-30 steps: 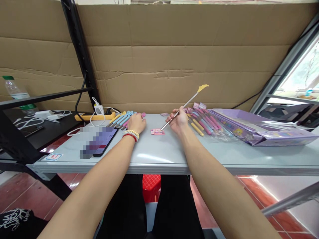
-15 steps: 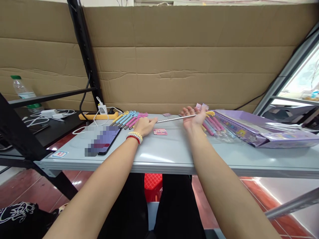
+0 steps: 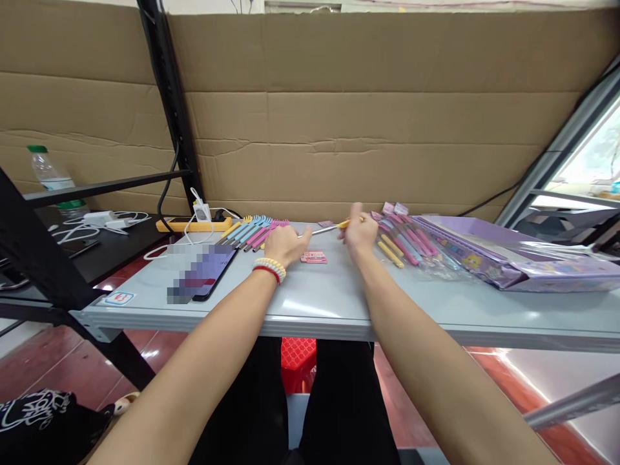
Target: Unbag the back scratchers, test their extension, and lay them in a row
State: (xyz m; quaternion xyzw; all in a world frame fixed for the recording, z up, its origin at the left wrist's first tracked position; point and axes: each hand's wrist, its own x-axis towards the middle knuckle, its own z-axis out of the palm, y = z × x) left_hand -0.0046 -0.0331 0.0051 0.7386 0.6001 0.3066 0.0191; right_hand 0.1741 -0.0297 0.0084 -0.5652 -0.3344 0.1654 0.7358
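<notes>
Between my hands runs a telescopic back scratcher (image 3: 323, 230) with a silver rod and a yellow part at its right end. My left hand (image 3: 285, 245) closes around its left end, hiding that part. At the yellow end, my right hand (image 3: 360, 235) is shut with the thumb raised. Small pink printed cards (image 3: 314, 257) lie on the table just below the rod. Left of my left hand, several yellow, blue and pink back scratchers (image 3: 250, 229) lie in a slanted row. Right of my right hand are more in clear wrappers (image 3: 409, 239).
An open purple box (image 3: 498, 255) holding clear plastic occupies the table's right side. A phone (image 3: 219, 274) lies at left, near a yellow power strip (image 3: 181, 226) with white cables. Cardboard (image 3: 310, 116) walls the back; a black post (image 3: 167, 90) stands at left.
My right hand has moved left and turned from fingers spread to closed around the yellow end. My left hand has shifted slightly right. Less of the silver rod shows between them.
</notes>
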